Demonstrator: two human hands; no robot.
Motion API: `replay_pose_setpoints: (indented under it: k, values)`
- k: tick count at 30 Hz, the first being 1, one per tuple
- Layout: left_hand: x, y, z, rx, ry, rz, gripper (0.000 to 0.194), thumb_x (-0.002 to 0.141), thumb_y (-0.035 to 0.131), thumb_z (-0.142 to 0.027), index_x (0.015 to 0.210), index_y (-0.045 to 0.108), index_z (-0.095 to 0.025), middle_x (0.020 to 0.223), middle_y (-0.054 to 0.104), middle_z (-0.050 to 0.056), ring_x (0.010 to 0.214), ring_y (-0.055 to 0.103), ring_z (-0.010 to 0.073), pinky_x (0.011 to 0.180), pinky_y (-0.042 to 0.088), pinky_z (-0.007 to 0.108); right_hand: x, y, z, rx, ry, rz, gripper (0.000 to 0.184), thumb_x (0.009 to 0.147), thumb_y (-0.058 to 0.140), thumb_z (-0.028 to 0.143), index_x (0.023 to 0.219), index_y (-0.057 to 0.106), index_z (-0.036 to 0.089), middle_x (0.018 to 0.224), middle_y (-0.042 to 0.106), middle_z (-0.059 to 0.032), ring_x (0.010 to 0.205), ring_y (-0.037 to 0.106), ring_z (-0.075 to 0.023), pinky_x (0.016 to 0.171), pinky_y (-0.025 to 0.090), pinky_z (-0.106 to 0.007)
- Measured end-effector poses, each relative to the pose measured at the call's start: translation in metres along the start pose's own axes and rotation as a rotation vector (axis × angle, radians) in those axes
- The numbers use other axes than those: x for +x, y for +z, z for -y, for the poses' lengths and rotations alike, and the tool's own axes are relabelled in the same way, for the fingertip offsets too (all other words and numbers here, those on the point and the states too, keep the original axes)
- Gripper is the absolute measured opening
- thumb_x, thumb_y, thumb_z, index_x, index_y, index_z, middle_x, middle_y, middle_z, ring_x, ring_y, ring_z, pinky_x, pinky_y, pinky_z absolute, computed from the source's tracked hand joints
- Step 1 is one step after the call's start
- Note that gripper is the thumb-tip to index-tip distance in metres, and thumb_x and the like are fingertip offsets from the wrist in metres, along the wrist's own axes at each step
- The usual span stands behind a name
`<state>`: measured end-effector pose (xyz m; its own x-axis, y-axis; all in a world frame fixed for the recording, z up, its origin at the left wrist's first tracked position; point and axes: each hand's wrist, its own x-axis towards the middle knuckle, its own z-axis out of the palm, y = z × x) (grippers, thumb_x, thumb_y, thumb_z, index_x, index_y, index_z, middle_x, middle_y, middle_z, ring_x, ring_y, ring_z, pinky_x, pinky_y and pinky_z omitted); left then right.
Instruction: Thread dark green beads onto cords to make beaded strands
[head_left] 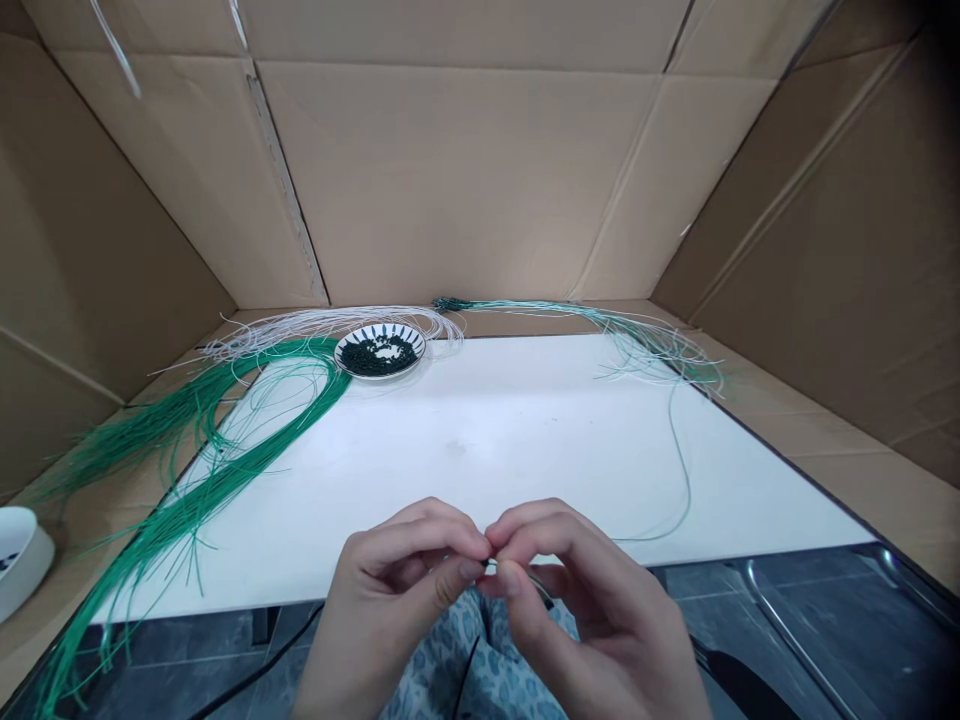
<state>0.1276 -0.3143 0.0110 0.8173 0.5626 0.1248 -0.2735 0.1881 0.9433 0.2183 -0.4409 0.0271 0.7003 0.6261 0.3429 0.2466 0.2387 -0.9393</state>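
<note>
Over the near edge of the white board (480,460), my two hands meet fingertip to fingertip. My left hand (412,590) is closed in a pinch, thumb against index finger. My right hand (581,590) pinches too, touching the left fingertips. A short stretch of thin thread (491,566), pale with a dark spot at the left fingertips, shows between them; whether the spot is a bead I cannot tell. A pale green strand (686,470) curves over the board and ends its visible run beside my right hand.
A striped dish (345,345) of tiny dark beads (367,358) stands at the back. Green threads (247,465) spread leftward, white threads (300,325) behind them. A beaded thread bundle (540,306) lies along the back right. A white bowl (26,560) sits far left. Cardboard walls (465,180) surround the board.
</note>
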Motion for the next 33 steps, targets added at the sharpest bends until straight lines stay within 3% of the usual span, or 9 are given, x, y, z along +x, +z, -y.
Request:
replay_pose_setpoints:
  k: [8, 16, 25, 28, 33]
  values:
    - [0.000, 0.002, -0.003, 0.067, 0.016, -0.043, 0.008, 0.078, 0.090, -0.038, 0.073, 0.088, -0.033, 0.073, 0.077, 0.003, 0.069, 0.068, 0.0175, 0.063, 0.055, 0.023, 0.002, -0.009, 0.000, -0.046, -0.002, 0.099, 0.017, 0.091, 0.066, 0.009, 0.083, 0.070, 0.024, 0.091, 0.073, -0.0041, 0.082, 0.072, -0.0157, 0.068, 0.063, -0.018]
    - [-0.002, 0.000, -0.004, 0.160, 0.054, 0.000, 0.014, 0.084, 0.085, -0.038, 0.076, 0.087, -0.027, 0.075, 0.075, 0.004, 0.071, 0.066, 0.0172, 0.064, 0.052, 0.021, 0.003, -0.016, 0.007, -0.264, -0.131, 0.198, 0.017, 0.095, 0.060, 0.007, 0.091, 0.068, 0.022, 0.088, 0.072, -0.0033, 0.077, 0.069, -0.0138, 0.066, 0.060, -0.016]
    - [-0.005, 0.012, -0.007, 0.049, 0.072, -0.087, 0.008, 0.078, 0.091, -0.036, 0.075, 0.088, -0.029, 0.075, 0.079, 0.000, 0.073, 0.070, 0.0134, 0.068, 0.055, 0.015, -0.004, -0.013, 0.003, -0.243, -0.103, 0.133, 0.023, 0.091, 0.058, 0.002, 0.091, 0.064, 0.024, 0.088, 0.069, 0.0025, 0.079, 0.067, -0.0092, 0.069, 0.058, -0.011]
    - [-0.004, 0.008, -0.005, 0.022, 0.050, -0.029, 0.002, 0.080, 0.090, -0.032, 0.079, 0.089, -0.031, 0.078, 0.082, 0.000, 0.076, 0.073, 0.0127, 0.069, 0.058, 0.013, -0.004, -0.009, 0.000, -0.245, -0.168, 0.081, 0.023, 0.090, 0.059, 0.002, 0.091, 0.063, 0.025, 0.087, 0.068, 0.0044, 0.078, 0.067, -0.0077, 0.071, 0.058, -0.011]
    - [-0.006, 0.012, -0.004, -0.034, 0.020, -0.086, 0.005, 0.075, 0.093, -0.034, 0.077, 0.089, -0.032, 0.077, 0.084, -0.003, 0.075, 0.075, 0.0103, 0.070, 0.058, 0.009, -0.003, -0.003, -0.003, -0.288, -0.284, -0.019, 0.021, 0.091, 0.060, 0.003, 0.091, 0.060, 0.024, 0.086, 0.067, 0.0047, 0.077, 0.068, -0.0067, 0.070, 0.056, -0.010]
